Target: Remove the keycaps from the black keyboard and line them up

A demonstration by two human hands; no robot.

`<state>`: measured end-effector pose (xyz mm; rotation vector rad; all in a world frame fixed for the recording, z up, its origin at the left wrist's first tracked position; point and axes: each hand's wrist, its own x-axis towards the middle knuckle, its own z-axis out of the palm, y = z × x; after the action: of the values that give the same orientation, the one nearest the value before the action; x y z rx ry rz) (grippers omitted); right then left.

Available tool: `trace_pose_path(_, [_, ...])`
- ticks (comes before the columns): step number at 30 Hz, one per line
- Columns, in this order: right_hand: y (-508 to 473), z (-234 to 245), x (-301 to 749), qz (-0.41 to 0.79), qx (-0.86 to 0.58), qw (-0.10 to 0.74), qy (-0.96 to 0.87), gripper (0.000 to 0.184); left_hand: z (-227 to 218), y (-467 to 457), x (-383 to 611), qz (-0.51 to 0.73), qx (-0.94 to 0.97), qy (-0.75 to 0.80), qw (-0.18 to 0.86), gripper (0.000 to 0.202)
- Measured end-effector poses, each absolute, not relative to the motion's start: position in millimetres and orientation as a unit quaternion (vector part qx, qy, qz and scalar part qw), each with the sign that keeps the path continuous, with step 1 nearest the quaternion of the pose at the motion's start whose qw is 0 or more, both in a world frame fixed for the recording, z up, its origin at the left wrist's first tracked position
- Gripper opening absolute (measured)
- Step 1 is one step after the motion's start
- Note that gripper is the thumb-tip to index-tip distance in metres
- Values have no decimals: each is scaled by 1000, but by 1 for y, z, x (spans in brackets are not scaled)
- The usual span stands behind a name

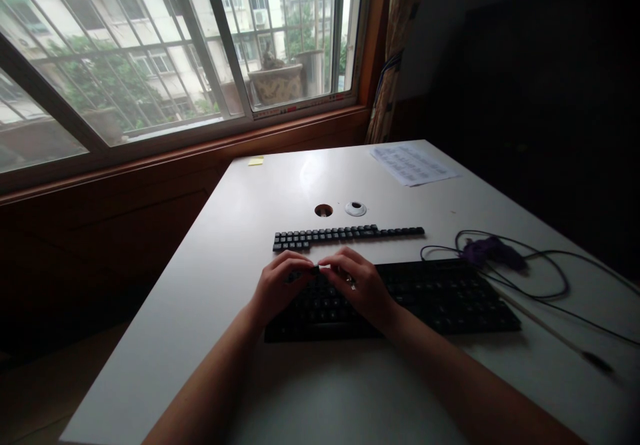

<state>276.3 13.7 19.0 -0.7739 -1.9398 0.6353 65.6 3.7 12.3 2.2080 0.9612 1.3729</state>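
My left hand (280,284) is closed in a pinch over the left part of a black keyboard (450,302). A small dark keycap (315,270) shows at its fingertips. Facing it, my right hand (364,286) is also closed, its fingertips meeting the keycap with a small white piece (323,266) between them; what that piece is I cannot tell. Something small and shiny (351,281) shows by the right fingers, too small to name. Behind the hands, loose black keycaps (327,234) stand in rows on the white desk (200,285).
At the right lie a looped black cable (563,275) with a purple bundle (490,252) and a thin stick with a dark tip (565,345). Farther back are a cable hole (323,211), a white ring cover (355,208), printed sheets (413,163) and a yellow note (256,160).
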Motion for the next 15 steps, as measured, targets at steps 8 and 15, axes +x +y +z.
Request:
trace_pose_path(8, [16, 13, 276, 269, -297, 440, -804, 20, 10, 4, 62, 486, 774, 349, 206, 21])
trace_pose_path(15, [15, 12, 275, 245, -306, 430, -813, 19, 8, 4, 62, 485, 773, 340, 227, 21])
